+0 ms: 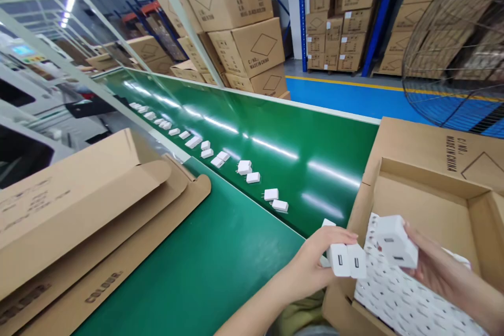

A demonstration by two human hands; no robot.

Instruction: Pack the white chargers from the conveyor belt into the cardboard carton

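Note:
My left hand (311, 262) is closed around a pair of white USB chargers (348, 261) held side by side, their port ends facing me. Another white charger shows partly behind its fingers. Over an open cardboard carton (429, 189), my right hand (439, 273) grips more white USB chargers (397, 241), with two ports visible. Below it, tight rows of packed chargers (409, 299) fill the near part of the carton, ports up. Further along the green conveyor belt (299, 136) lies a loose line of white chargers (271, 195), some showing metal prongs.
Folded cardboard cartons (98, 220) lie on the green tabletop (189, 262) at left. Stacked cartons (248, 47) stand beyond the belt. A large wire-caged fan (452, 58) is at upper right, near racks of boxes (342, 21). Machines (23, 79) line the far left.

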